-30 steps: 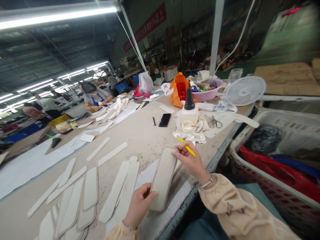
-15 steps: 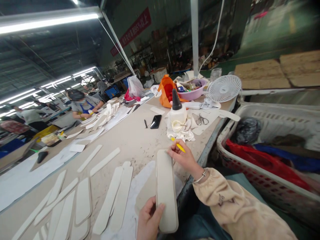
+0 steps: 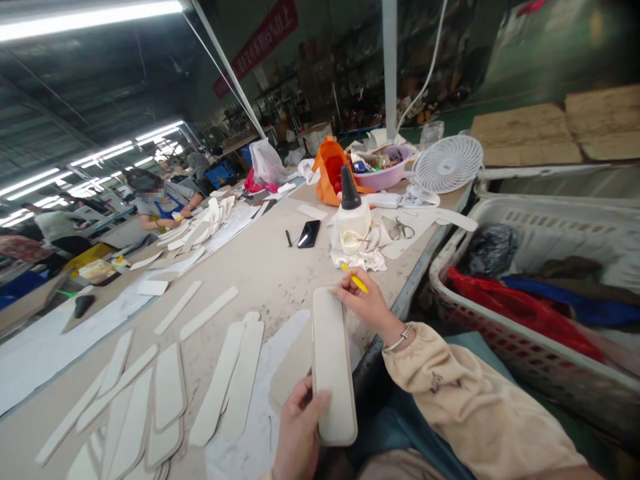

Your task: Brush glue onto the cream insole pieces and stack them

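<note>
A long off-white panel point(image 3: 332, 360) with rounded corners and a darker edge is held at the table's near edge. My left hand point(image 3: 300, 420) is closed on its lower left side, thumb on top, with the other fingers partly hidden beneath. At the far end, the fingertips of my right hand point(image 3: 367, 300) touch the panel's upper right corner. A slim yellow tool point(image 3: 357, 283) is also tucked in that hand; its kind cannot be made out. Beyond it stands a white bottle point(image 3: 351, 217) with a black cone-shaped tip, wrapped in crumpled material.
Several similar panels point(image 3: 220, 380) lie to the left. A phone point(image 3: 309, 234), scissors point(image 3: 401, 229), an orange bag point(image 3: 327, 167), a purple basin point(image 3: 383, 175) and a white fan point(image 3: 447, 165) sit farther back. A white basket point(image 3: 457, 293) stands right of the table. A co-worker point(image 3: 165, 203) sits far left.
My view has tilted slightly, so the scene sits a little higher in the picture. Both hands keep their hold, and the panel stays nearly in place.
</note>
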### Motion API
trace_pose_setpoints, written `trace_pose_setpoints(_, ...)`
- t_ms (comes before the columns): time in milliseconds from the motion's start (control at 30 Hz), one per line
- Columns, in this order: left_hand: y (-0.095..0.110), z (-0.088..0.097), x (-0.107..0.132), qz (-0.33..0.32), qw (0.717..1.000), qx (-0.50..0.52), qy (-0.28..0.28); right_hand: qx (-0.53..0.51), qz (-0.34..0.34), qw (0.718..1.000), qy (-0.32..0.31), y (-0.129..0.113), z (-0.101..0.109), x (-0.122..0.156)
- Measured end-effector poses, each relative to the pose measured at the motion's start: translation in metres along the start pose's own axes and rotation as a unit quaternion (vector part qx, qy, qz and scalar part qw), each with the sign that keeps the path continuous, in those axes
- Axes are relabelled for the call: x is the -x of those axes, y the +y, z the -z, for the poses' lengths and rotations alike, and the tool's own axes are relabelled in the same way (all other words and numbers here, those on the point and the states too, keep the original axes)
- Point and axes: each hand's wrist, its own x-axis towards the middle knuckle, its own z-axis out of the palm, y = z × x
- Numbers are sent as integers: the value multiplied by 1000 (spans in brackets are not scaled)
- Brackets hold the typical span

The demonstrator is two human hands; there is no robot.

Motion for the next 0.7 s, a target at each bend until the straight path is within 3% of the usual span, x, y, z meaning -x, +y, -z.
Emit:
trace_pose_setpoints(133,2,-4,8,115,979,144,-84,-21,-7,1000,10,1,0,-2)
trace_pose_setpoints(267,-8,-8,16,205,947,190,-160,-21,-20,999,12,5,1,-4)
trace_pose_setpoints(333,-15,-10,18,204,951,170,-158,-13,-26,1000,12,8,2,-4)
trace_pose_setpoints(533,-24,-19,17,159,978,112,-78,-1,-39,999,-1,13,3,-3)
trace_pose_setpoints(700,-28,-16,18,142,982,106,-67,9,-38,999,-23,13,2,-2)
